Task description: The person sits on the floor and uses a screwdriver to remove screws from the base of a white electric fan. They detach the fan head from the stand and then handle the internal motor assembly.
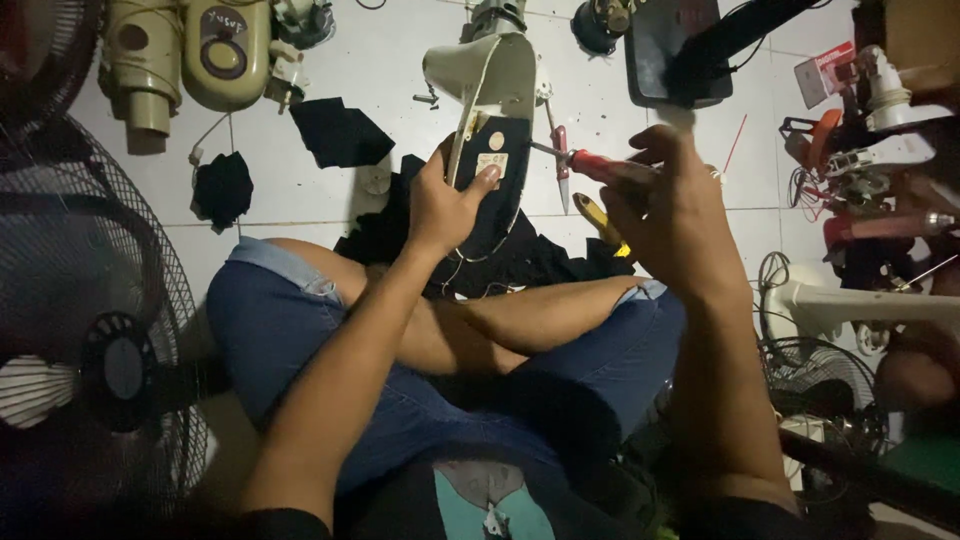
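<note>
The person sits cross-legged on the white tiled floor (300, 190) in blue denim shorts (400, 400), and the folded knees fill the near ground, so both forearms reach out over the legs with little free floor between them. A black wire fan guard (90, 330) crowds the left edge; another small fan grille (825, 385) and a white plastic fan stand (860, 300) close in on the right. The only bare tiles lie farther out, to the left of the work.

Beyond the knees, on a heap of black cloth (530, 260), stands the cream plastic fan housing with a dark inner plate (495, 130), tilted up on its narrow end, its pale rim curving round a black panel that carries a small square label and a round spot. The left hand (445, 205) grips its lower edge, thumb laid across the dark panel, fingers (488, 178) curled round the rim.

The right hand (670, 205) is wrapped tight on the red-handled screwdriver (600, 165), whose metal tip meets the housing's right side. A yellow-handled tool (600, 218) lies just below it on the cloth.

Farther off, beige motor casings (190, 50) rest at top left, and a dark flat base (670, 50) at top right.
</note>
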